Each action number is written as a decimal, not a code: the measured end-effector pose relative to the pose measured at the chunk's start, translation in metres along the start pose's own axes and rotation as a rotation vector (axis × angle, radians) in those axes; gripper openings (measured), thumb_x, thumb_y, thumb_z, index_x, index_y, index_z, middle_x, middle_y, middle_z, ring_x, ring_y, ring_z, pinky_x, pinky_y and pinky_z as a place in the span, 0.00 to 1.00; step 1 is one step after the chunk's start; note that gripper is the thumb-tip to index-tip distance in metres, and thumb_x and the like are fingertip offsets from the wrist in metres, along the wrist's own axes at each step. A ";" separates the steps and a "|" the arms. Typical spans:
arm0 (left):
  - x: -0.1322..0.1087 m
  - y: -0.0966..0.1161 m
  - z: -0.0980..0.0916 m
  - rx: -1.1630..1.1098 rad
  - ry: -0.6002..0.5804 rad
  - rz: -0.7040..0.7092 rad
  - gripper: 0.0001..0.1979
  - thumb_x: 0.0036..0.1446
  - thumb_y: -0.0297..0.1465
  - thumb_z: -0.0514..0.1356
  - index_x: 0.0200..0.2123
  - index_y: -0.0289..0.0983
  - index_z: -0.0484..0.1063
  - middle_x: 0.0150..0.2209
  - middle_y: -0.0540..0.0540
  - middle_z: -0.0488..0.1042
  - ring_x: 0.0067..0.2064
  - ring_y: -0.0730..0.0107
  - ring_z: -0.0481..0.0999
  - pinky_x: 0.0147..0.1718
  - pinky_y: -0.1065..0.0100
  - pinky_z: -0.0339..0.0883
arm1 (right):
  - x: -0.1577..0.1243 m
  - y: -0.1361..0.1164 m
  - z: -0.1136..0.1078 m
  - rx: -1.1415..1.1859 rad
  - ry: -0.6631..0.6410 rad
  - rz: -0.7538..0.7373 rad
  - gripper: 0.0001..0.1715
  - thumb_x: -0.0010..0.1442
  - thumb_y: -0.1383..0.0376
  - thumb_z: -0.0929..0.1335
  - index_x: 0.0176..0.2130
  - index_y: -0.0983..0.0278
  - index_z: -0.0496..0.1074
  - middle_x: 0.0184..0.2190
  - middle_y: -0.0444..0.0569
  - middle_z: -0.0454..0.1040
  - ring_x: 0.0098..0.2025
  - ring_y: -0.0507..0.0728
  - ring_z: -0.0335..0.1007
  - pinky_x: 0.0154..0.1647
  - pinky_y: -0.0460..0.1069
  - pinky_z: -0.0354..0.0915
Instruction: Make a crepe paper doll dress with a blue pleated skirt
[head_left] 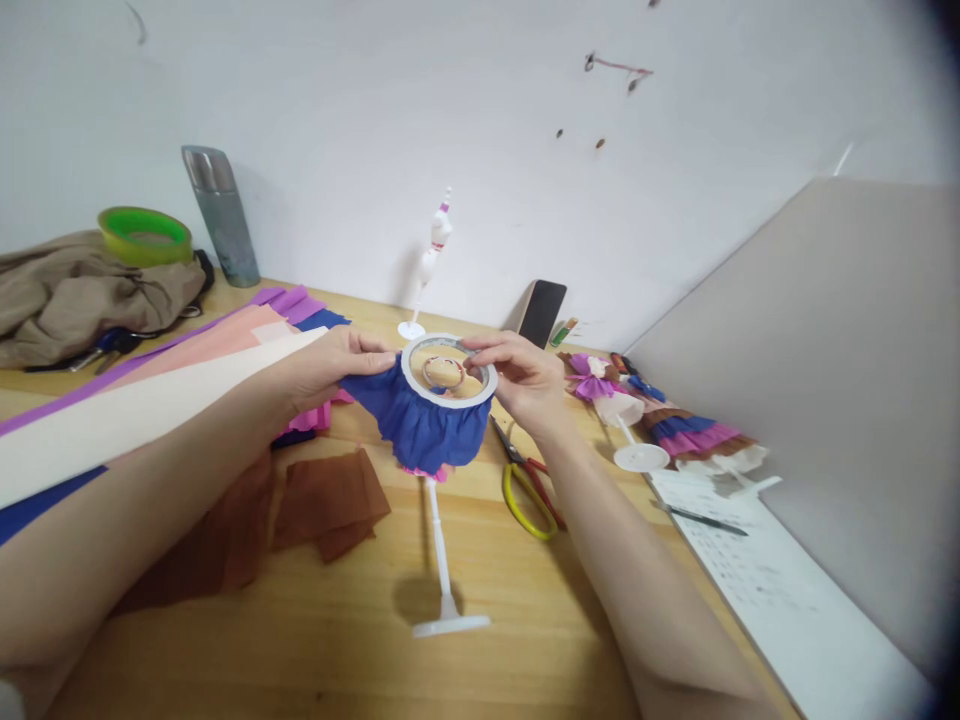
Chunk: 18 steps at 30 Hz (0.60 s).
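A small white doll stand rests on the wooden table, carrying a ruffled blue crepe-paper skirt with pink paper showing under its hem. A white tape roll sits on top of the skirt. My left hand pinches the blue paper and the roll's left rim. My right hand pinches the roll's right rim with fingers curled. Both hands are closed on the skirt and roll.
Brown paper pieces lie by my left arm, beside long cream, pink, purple and blue paper sheets. Yellow-handled scissors lie at right. Finished dolls, a phone, a bare white mannequin, flask, green bowl stand further back.
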<state>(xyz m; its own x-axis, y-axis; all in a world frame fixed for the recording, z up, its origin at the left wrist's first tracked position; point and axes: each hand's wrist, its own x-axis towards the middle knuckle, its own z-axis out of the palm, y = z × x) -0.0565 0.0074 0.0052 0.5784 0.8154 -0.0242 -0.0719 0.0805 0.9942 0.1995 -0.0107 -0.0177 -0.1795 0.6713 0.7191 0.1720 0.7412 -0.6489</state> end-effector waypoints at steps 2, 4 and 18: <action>-0.001 0.001 0.003 -0.005 -0.001 -0.047 0.21 0.40 0.38 0.74 0.36 0.31 0.82 0.33 0.38 0.82 0.34 0.60 0.81 0.38 0.63 0.74 | 0.000 0.000 0.000 -0.007 0.005 -0.010 0.08 0.55 0.57 0.74 0.31 0.59 0.79 0.39 0.51 0.81 0.42 0.58 0.79 0.43 0.54 0.76; -0.002 0.003 0.007 0.010 0.056 -0.054 0.21 0.40 0.36 0.74 0.38 0.32 0.82 0.34 0.40 0.83 0.35 0.62 0.81 0.39 0.65 0.74 | -0.001 0.001 0.000 -0.014 0.020 -0.015 0.09 0.54 0.57 0.75 0.31 0.59 0.79 0.39 0.51 0.81 0.42 0.58 0.79 0.44 0.54 0.75; -0.005 0.002 0.032 0.002 0.303 -0.004 0.14 0.34 0.33 0.75 0.25 0.33 0.77 0.24 0.47 0.79 0.25 0.71 0.76 0.27 0.71 0.70 | -0.002 0.006 0.000 0.022 0.153 0.040 0.08 0.50 0.59 0.77 0.28 0.59 0.78 0.38 0.51 0.81 0.40 0.60 0.78 0.44 0.57 0.76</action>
<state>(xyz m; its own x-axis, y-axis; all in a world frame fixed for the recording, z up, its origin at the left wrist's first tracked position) -0.0337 -0.0144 0.0107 0.3101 0.9489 -0.0583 -0.0684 0.0834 0.9942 0.2008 -0.0075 -0.0226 -0.0234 0.6927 0.7208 0.1545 0.7149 -0.6820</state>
